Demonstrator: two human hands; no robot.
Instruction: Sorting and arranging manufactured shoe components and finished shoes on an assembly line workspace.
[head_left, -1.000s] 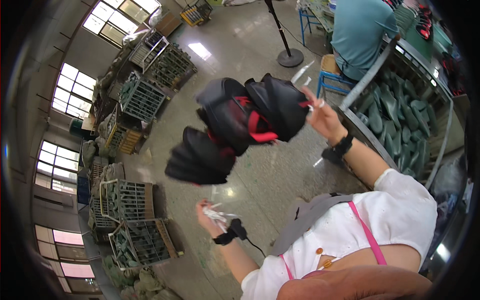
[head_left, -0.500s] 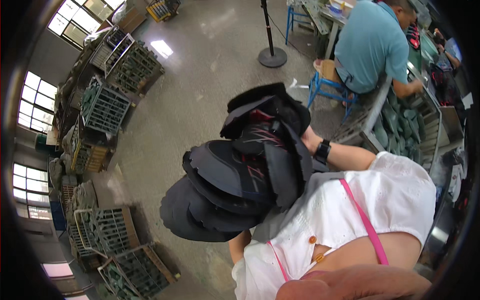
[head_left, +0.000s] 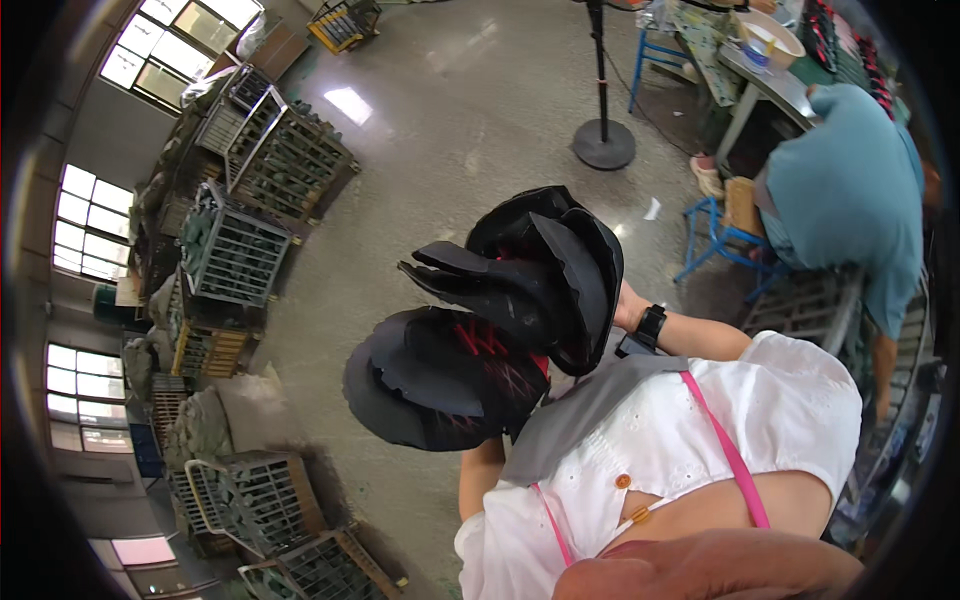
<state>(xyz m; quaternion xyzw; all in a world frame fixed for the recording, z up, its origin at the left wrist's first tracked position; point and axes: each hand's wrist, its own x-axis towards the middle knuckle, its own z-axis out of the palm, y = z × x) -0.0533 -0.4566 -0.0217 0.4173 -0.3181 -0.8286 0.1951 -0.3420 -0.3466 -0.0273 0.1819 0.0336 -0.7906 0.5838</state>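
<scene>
Clutching a bundle of black shoe pieces (head_left: 500,330) against the chest, above the floor (head_left: 450,130). Right hand (head_left: 622,305) at the bundle's right edge, nearer; left hand hidden beneath. Grip of either: cannot tell. Long axis slanting lower-left to upper-right.

Stack of shoe-upper pieces (head_left: 500,320): black, matte; red stitched zigzag lines on lower pieces, red edge showing betw. layers. Wrist strap (head_left: 648,327) on right arm: black. Own blouse (head_left: 740,420): white w/ eyelet pattern; pink straps; small orange buttons; grey apron panel (head_left: 590,410) across chest. Seated person (head_left: 850,200): teal-blue shirt. Stool (head_left: 715,240): blue frame, tan seat. Floor (head_left: 450,110): grey-green polished concrete, speckled, pale window glare. Wire crates (head_left: 240,255): grey mesh, dark green contents. Stand base (head_left: 603,143): black.
</scene>
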